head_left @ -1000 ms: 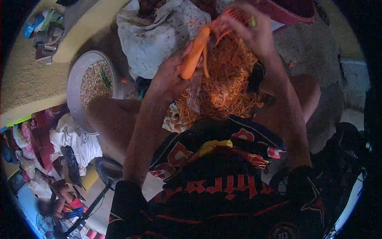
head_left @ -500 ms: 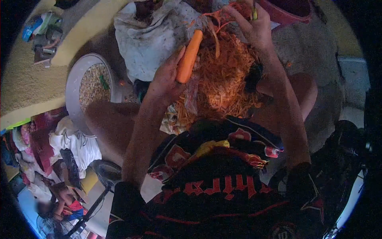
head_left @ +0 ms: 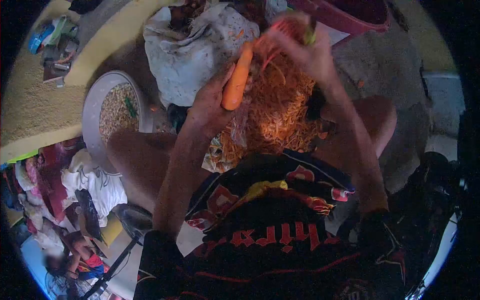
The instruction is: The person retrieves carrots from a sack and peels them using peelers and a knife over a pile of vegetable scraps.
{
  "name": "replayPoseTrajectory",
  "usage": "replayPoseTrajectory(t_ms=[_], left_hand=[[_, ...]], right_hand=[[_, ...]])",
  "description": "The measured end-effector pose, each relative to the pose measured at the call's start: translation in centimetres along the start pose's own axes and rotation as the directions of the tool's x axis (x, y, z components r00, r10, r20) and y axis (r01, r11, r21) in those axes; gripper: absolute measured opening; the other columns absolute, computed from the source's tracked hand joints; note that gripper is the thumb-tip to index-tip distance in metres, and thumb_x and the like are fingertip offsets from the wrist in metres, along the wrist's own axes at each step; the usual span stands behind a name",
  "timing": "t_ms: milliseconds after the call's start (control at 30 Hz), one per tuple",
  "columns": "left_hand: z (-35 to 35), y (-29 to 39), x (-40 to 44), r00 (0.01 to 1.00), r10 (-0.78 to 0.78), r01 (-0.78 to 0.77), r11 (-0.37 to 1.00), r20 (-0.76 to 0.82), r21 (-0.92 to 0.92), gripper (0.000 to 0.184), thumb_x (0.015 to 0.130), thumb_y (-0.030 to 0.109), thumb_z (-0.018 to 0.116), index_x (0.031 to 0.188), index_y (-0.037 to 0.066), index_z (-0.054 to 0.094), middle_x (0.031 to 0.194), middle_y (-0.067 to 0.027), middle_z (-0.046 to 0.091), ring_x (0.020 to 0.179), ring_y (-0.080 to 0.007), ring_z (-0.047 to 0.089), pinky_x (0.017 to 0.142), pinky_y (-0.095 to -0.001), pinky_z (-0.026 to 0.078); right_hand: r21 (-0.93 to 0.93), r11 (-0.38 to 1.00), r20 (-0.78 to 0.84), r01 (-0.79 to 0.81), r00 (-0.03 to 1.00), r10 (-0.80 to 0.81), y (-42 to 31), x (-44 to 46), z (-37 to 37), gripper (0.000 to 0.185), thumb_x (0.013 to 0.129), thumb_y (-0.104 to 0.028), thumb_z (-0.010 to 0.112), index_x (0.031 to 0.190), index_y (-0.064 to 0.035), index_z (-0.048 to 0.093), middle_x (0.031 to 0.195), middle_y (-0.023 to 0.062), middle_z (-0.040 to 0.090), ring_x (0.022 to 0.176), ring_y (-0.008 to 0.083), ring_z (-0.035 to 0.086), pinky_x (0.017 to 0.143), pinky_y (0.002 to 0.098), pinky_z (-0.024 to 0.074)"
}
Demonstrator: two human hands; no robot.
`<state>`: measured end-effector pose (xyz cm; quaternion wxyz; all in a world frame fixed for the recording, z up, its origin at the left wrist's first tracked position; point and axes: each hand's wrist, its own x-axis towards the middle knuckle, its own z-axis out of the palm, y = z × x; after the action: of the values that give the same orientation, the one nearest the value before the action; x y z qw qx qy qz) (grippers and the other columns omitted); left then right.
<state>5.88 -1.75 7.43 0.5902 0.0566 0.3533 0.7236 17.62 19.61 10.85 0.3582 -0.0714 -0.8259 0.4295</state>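
My left hand (head_left: 207, 105) is wrapped round the lower part of a peeled carrot (head_left: 237, 82), whose narrow end points up and away. To its right, my right hand (head_left: 316, 55) is closed on a small green-handled tool (head_left: 310, 36) that looks like a peeler; motion smears it. Reddish-orange strips of peel (head_left: 280, 37) hang between this hand and the carrot's tip. Under both hands lies a heap of orange peelings (head_left: 280, 117), and a bit of clear plastic (head_left: 240, 127) shows at its left side.
A dirty white sack (head_left: 187, 55) stands beyond my left hand. Left of my knee is a pale tub (head_left: 90, 107) of small beige pieces. A dark red basin (head_left: 345, 22) sits at the back right. Clothes (head_left: 95, 182) and a seated person are at lower left.
My right hand has shifted slightly left and down toward the carrot and is now blurred. The carrot has dipped a little in my left hand, which keeps hold of it.
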Motion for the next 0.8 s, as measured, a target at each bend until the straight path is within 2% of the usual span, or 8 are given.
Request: replayPoseTrajectory(t_ms=[100, 200, 333, 467, 533, 633, 700, 800], left_hand=[[3.8, 1.1, -1.2, 0.981, -0.016, 0.026, 0.998, -0.194, 0.048, 0.044, 0.105, 0.036, 0.047, 0.140, 0.010, 0.047, 0.102, -0.0051, 0.061, 0.087, -0.0169, 0.060, 0.074, -0.0331, 0.055], [0.7, 0.4, -0.5, 0.998, 0.000, 0.005, 0.996, -0.056, 0.088, 0.046, 0.105, 0.034, 0.048, 0.143, 0.009, 0.044, 0.103, -0.0055, 0.061, 0.087, -0.0170, 0.061, 0.074, -0.0329, 0.055], [-0.1, 0.6, -0.6, 0.999, 0.023, -0.019, 0.992, -0.032, 0.121, 0.049, 0.104, 0.033, 0.049, 0.145, 0.007, 0.043, 0.120, -0.0049, 0.060, 0.104, -0.0138, 0.061, 0.090, -0.0307, 0.052], [1.3, 0.4, -1.1, 0.982, 0.188, -0.174, 0.956, -0.037, 0.236, 0.046, 0.104, 0.035, 0.049, 0.141, 0.007, 0.046, 0.116, -0.0042, 0.062, 0.099, -0.0121, 0.062, 0.084, -0.0273, 0.053], [1.5, 0.7, -1.1, 0.984, 0.145, -0.125, 0.975, -0.101, 0.183, 0.045, 0.105, 0.036, 0.049, 0.140, 0.007, 0.048, 0.114, -0.0035, 0.062, 0.096, -0.0111, 0.061, 0.080, -0.0255, 0.053], [0.6, 0.5, -1.4, 1.000, 0.024, -0.024, 0.999, 0.014, 0.039, 0.043, 0.105, 0.036, 0.048, 0.138, 0.009, 0.049, 0.112, -0.0027, 0.063, 0.092, -0.0104, 0.062, 0.075, -0.0255, 0.055], [0.3, 0.6, -1.7, 0.958, 0.277, -0.240, 0.637, 0.074, 0.732, 0.042, 0.105, 0.036, 0.047, 0.139, 0.011, 0.049, 0.115, -0.0032, 0.062, 0.090, -0.0104, 0.063, 0.072, -0.0281, 0.056], [0.9, 1.4, -1.4, 1.000, -0.009, 0.009, 0.997, -0.002, 0.076, 0.042, 0.105, 0.034, 0.047, 0.141, 0.012, 0.047, 0.118, -0.0033, 0.061, 0.092, -0.0112, 0.063, 0.073, -0.0288, 0.056]], right_hand=[[-0.134, 0.940, 0.153, 0.314, 0.944, -0.294, -1.3, -0.8, 2.1, 0.034, 0.082, -0.025, 0.081, 0.109, -0.0069, 0.068, 0.095, 0.0094, 0.072, 0.086, 0.0140, 0.068, 0.080, 0.0326, 0.0548], [-0.116, 0.990, 0.162, -0.084, 0.981, 0.102, -0.7, -0.2, 0.9, 0.036, 0.083, -0.029, 0.080, 0.108, -0.0071, 0.069, 0.096, 0.0111, 0.072, 0.085, 0.0207, 0.070, 0.080, 0.0336, 0.0546], [-0.066, 0.993, -0.084, -0.102, 0.992, 0.096, -1.3, 2.2, -0.9, 0.016, 0.096, -0.011, 0.067, 0.106, 0.0001, 0.063, 0.095, 0.0087, 0.068, 0.087, 0.0168, 0.065, 0.075, 0.0346, 0.0525], [0.092, 0.991, 0.017, -0.098, 0.995, 0.097, -0.8, -0.2, 1.2, 0.034, 0.084, -0.028, 0.079, 0.107, -0.0067, 0.068, 0.095, 0.0106, 0.072, 0.085, 0.0182, 0.070, 0.080, 0.0327, 0.0543], [-0.136, 0.942, 0.136, 0.306, 0.948, -0.288, -2.2, -0.8, 2.3, 0.032, 0.084, -0.026, 0.079, 0.108, -0.0069, 0.068, 0.094, 0.0095, 0.072, 0.085, 0.0130, 0.068, 0.080, 0.0308, 0.0540], [-0.071, 0.995, 0.080, -0.069, 0.994, 0.074, -0.1, 0.2, 0.9, 0.026, 0.088, -0.015, 0.076, 0.107, 0.0001, 0.066, 0.096, 0.0073, 0.070, 0.087, 0.0151, 0.068, 0.079, 0.0291, 0.0561], [-0.078, 0.996, -0.018, -0.037, 0.999, 0.036, 0.5, 1.7, -1.0, 0.022, 0.092, -0.013, 0.071, 0.107, 0.0006, 0.064, 0.096, 0.0078, 0.068, 0.087, 0.0161, 0.066, 0.078, 0.0320, 0.0543], [0.051, 0.997, -0.094, -0.056, 0.994, 0.061, 1.4, 1.3, -0.7, 0.028, 0.088, -0.019, 0.074, 0.110, -0.0040, 0.065, 0.098, 0.0090, 0.069, 0.088, 0.0196, 0.068, 0.081, 0.0344, 0.0538]])
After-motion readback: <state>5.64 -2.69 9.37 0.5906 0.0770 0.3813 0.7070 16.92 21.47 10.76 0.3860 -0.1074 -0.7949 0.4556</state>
